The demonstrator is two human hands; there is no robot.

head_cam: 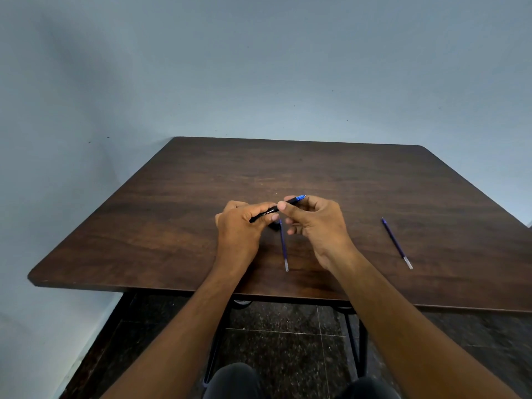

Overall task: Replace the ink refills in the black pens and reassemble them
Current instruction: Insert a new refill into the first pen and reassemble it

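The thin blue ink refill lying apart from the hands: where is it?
The thin blue ink refill lies on the dark wooden table, right of the right hand.

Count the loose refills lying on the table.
2. One refill lies between the hands, its top end under the held pen. The other refill lies to the right. The hands may hide others.

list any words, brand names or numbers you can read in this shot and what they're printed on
Black pen, held in both hands: a short line of white print runs along the barrel next to the left hand, but it is too small and blurred to read.
Refill near the hands: no print visible.
Refill to the right: no print visible.
Table and wall: no text or signs.
So nothing here can be quoted.
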